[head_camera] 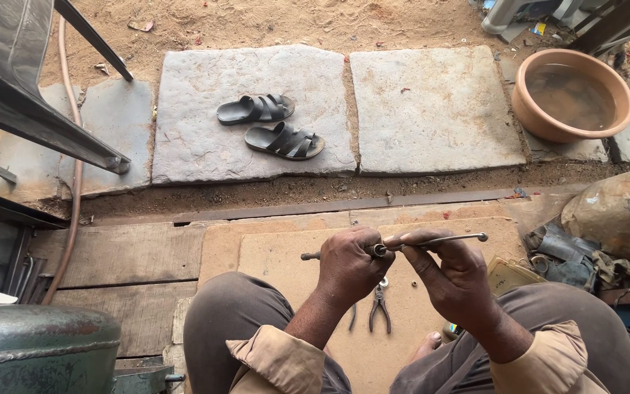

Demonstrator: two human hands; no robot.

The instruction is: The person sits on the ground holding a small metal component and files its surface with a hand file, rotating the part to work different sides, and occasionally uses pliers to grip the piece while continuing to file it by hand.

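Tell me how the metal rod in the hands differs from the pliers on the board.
The metal rod is held level in the air by the left hand and right hand; the pliers lie untouched on the board. The rod is one long thin straight piece; the pliers are short, with two spread handles. Both are dark metal.

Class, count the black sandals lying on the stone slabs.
2: one black rubber sandal on the left grey slab, the other sandal just below-right of it, same slab.
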